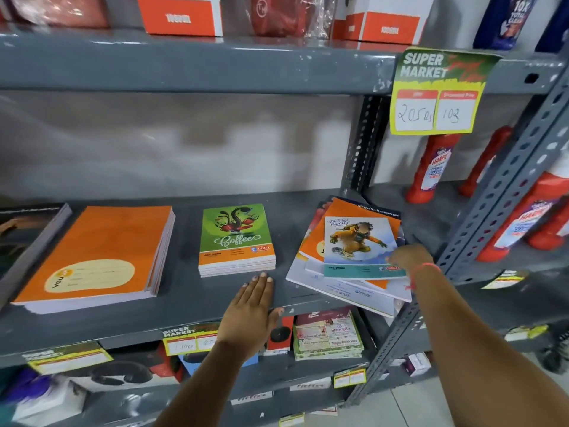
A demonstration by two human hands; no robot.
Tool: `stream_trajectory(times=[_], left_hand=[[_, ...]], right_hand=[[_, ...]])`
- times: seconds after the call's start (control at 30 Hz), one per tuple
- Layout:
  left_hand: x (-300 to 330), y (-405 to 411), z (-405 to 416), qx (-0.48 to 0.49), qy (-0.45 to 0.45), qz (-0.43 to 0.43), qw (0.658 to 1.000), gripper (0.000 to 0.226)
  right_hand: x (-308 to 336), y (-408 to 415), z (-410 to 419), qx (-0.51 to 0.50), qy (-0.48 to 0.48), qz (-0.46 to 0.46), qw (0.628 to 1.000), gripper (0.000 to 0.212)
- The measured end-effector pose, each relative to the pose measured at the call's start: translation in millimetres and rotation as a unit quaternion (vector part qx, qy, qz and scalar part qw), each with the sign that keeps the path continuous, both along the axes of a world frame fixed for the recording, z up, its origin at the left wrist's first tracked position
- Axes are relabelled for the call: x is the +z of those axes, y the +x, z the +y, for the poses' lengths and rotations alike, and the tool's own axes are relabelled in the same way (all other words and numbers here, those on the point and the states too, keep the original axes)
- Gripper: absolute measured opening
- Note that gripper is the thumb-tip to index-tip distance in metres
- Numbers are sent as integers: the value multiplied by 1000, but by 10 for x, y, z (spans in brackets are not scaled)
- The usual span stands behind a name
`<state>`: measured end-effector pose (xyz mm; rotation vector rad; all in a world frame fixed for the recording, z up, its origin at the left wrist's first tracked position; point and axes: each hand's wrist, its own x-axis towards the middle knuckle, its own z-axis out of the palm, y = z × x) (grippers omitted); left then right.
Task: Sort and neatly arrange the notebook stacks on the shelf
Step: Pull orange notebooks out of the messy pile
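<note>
Head view: left hand (251, 308) flat, released, on the shelf (184, 297) edge by the green notebooks (236, 240). Right hand (409, 257) on the messy stack (354, 251) at the shelf's right end; grip can't be told.

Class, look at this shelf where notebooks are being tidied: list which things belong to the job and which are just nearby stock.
Part of the job:
- messy fanned pile of notebooks, overhanging the shelf edge
- green "Coffee" notebook stack
- large orange notebook stack
- left hand, flat on the grey metal shelf
- right hand, at the messy pile

Just nearby:
- red cleaner bottles
- orange-and-white boxes
- yellow price sign
</note>
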<state>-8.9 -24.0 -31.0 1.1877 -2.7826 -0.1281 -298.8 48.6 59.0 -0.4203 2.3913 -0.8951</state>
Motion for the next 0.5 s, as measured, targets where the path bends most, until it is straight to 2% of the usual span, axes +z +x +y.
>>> stream_trajectory(times=[0.07, 0.13, 0.2, 0.27, 0.33, 0.5], left_hand=[[43, 78, -23, 0, -25, 18, 1000, 76], [103, 208, -37, 10, -10, 32, 999, 65], [163, 357, -72, 18, 8, 30, 999, 69], [162, 525, -95, 37, 18, 14, 999, 78], [103, 705, -136, 58, 19, 24, 998, 78], [40, 1032, -209, 85, -7, 22, 996, 76]], right_hand=[[112, 6, -49, -71, -131, -59, 987, 8], [195, 71, -171, -104, -232, -106, 961, 23], [285, 284, -346, -80, -300, -168, 935, 22], [325, 565, -506, -58, -319, -241, 915, 14], [308, 883, -677, -30, -317, -279, 906, 18], [113, 1543, -1088, 48, -287, -272, 917, 30]])
